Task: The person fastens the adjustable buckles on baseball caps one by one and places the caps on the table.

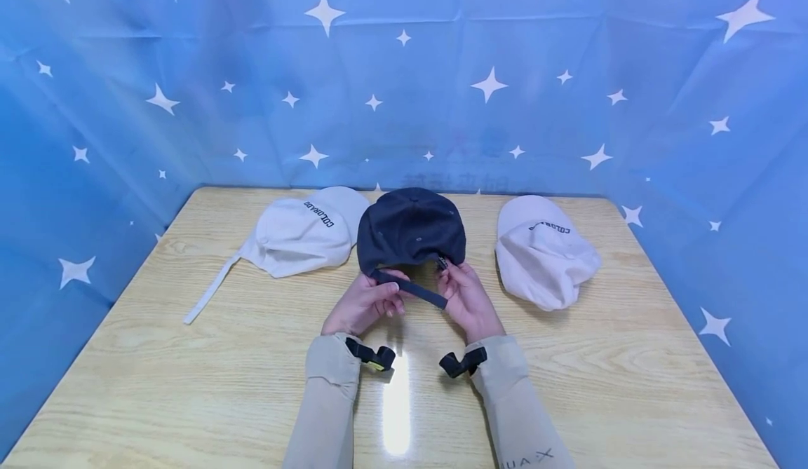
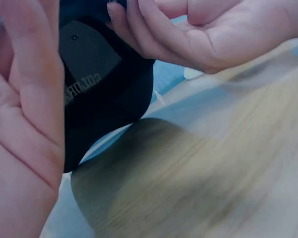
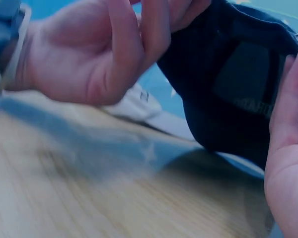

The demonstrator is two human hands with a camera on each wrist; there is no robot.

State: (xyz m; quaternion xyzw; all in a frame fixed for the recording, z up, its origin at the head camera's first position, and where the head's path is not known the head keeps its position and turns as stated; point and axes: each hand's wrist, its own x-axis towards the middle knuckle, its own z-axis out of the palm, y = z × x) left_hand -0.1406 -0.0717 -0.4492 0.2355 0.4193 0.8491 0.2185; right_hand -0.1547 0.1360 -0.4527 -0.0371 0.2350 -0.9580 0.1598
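Note:
Between both hands a navy baseball cap point(image 1: 413, 227) is held up with its back opening facing me. My left hand point(image 1: 360, 304) pinches the loose dark back strap point(image 1: 419, 292) between thumb and fingers; its free end points right. At the opening's other side, my right hand point(image 1: 470, 304) grips the cap's edge beside a small buckle point(image 1: 442, 263). Inside the crown, faint reversed lettering shows on the front panel point(image 2: 89, 59) in the left wrist view. The cap's brim point(image 3: 228, 129) hangs over the table in the right wrist view.
On the wooden table point(image 1: 189, 392), a white cap point(image 1: 303, 238) lies to the left, its strap trailing out undone. Another white cap point(image 1: 546, 255) lies to the right. A blue star-patterned cloth point(image 1: 404, 125) hangs behind and around the table.

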